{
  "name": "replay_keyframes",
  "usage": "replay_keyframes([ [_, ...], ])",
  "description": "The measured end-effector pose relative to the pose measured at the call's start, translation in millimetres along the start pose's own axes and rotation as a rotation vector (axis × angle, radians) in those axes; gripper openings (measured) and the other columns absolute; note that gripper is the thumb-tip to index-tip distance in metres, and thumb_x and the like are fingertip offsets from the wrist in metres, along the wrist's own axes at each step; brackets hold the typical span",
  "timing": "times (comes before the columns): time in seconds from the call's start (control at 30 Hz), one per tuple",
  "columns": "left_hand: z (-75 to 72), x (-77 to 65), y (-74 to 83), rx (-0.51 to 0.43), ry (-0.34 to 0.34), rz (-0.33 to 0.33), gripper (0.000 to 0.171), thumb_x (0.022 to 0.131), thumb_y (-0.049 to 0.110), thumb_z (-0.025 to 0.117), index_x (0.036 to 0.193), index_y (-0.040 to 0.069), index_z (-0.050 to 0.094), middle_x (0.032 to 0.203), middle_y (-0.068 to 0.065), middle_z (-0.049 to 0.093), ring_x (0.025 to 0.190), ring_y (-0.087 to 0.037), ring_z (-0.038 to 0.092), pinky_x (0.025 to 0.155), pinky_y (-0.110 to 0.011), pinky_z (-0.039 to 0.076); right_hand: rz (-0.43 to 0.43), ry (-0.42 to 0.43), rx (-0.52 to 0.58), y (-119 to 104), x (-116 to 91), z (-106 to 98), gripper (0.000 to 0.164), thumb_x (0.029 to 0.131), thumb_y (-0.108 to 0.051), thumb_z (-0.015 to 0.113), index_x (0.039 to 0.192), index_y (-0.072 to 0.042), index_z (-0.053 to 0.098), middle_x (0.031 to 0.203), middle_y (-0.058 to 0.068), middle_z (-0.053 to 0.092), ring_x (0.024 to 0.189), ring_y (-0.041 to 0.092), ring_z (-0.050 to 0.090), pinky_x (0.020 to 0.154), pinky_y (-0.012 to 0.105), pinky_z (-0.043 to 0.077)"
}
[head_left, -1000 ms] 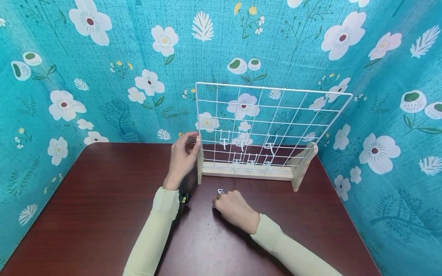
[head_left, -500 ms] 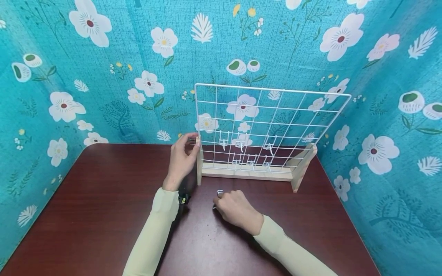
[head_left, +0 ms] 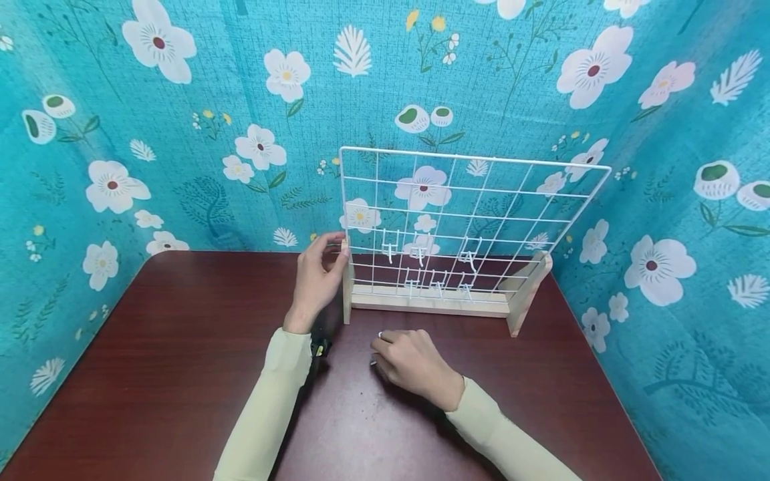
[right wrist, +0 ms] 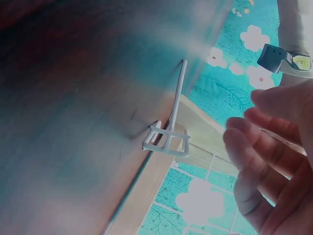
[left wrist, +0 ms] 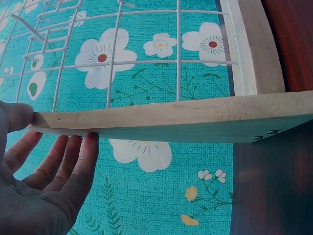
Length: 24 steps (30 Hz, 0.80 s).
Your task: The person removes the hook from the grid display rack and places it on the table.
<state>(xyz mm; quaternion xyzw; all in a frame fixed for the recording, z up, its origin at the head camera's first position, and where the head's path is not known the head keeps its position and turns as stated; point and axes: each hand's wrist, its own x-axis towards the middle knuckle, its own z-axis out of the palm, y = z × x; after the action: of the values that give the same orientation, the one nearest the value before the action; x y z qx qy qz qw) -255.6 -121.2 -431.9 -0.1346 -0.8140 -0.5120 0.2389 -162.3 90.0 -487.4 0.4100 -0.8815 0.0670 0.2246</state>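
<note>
A white wire grid [head_left: 475,158] stands upright in a pale wooden base, with three wire hooks [head_left: 419,252] in an upper row and three below. My left hand [head_left: 317,282] pinches the left wooden side panel [left wrist: 171,111] near its top, thumb on one edge and fingertips against the outer face. A loose white wire hook [right wrist: 177,95] rests on the table in front of the stand. Above it hovers my right hand [head_left: 415,364], fingers loosely bent and apart from the hook in the right wrist view. From the head, that hand mostly covers it.
Under all this is a dark red-brown table [head_left: 180,374]. A teal flowered cloth [head_left: 210,100] hangs behind and along both sides. The right wooden side panel [head_left: 529,294] stands near the table's right edge. A small black device [head_left: 321,347] sits at my left wrist.
My right hand's fingers have spread a little and now cover more of the loose hook. The left hand stays on the side panel, and the stand has not moved.
</note>
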Motion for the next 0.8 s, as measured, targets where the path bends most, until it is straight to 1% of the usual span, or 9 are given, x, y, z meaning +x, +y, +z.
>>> replay_keyframes([
  [0.07, 0.3, -0.9, 0.5, 0.001, -0.001, -0.004, 0.03, 0.095, 0.023, 0.061, 0.124, 0.016, 0.062, 0.117, -0.005, 0.066, 0.102, -0.019, 0.069, 0.073, -0.03, 0.061, 0.0, 0.019, 0.008, -0.1, -0.8, 0.5, 0.011, 0.087, -0.022, 0.064, 0.076, -0.024, 0.062, 0.067, -0.013, 0.057, 0.051, 0.001, 0.049, 0.039, 0.02, 0.033],
  [0.3, 1.3, -2.6, 0.9, -0.003, 0.002, -0.003, 0.029, 0.095, 0.022, 0.062, 0.123, 0.017, 0.062, 0.118, -0.005, 0.066, 0.103, -0.018, 0.068, 0.073, -0.03, 0.061, -0.023, 0.145, 0.046, 2.3, -2.4, -0.9, 0.005, 0.086, -0.022, 0.066, 0.082, -0.022, 0.067, 0.071, -0.012, 0.057, 0.057, 0.005, 0.058, 0.042, 0.023, 0.044],
  [0.5, 1.7, -1.6, -0.8, 0.003, 0.002, -0.01, 0.029, 0.095, 0.023, 0.061, 0.123, 0.018, 0.062, 0.117, -0.003, 0.066, 0.103, -0.016, 0.068, 0.073, -0.027, 0.061, -0.01, 0.173, 0.056, 5.7, -1.3, -6.9, 0.005, 0.088, -0.023, 0.067, 0.087, -0.019, 0.071, 0.072, -0.01, 0.059, 0.06, 0.005, 0.059, 0.045, 0.023, 0.046],
  [0.73, 1.5, 0.0, -0.1, 0.003, 0.002, -0.008, 0.03, 0.095, 0.022, 0.061, 0.124, 0.014, 0.062, 0.117, -0.004, 0.066, 0.103, -0.017, 0.068, 0.073, -0.029, 0.061, 0.011, 0.208, 0.082, 9.6, 0.4, -13.1, 0.008, 0.086, -0.021, 0.07, 0.092, -0.018, 0.073, 0.076, -0.008, 0.064, 0.063, 0.004, 0.061, 0.046, 0.022, 0.047],
  [0.8, 1.4, 0.3, 0.1, 0.006, 0.004, -0.011, 0.03, 0.095, 0.023, 0.062, 0.124, 0.015, 0.062, 0.117, -0.004, 0.066, 0.103, -0.016, 0.068, 0.073, -0.028, 0.061, 0.011, 0.213, 0.085, 10.2, 0.4, -13.8, 0.008, 0.086, -0.021, 0.07, 0.092, -0.017, 0.073, 0.077, -0.008, 0.066, 0.064, 0.005, 0.062, 0.047, 0.022, 0.048],
])
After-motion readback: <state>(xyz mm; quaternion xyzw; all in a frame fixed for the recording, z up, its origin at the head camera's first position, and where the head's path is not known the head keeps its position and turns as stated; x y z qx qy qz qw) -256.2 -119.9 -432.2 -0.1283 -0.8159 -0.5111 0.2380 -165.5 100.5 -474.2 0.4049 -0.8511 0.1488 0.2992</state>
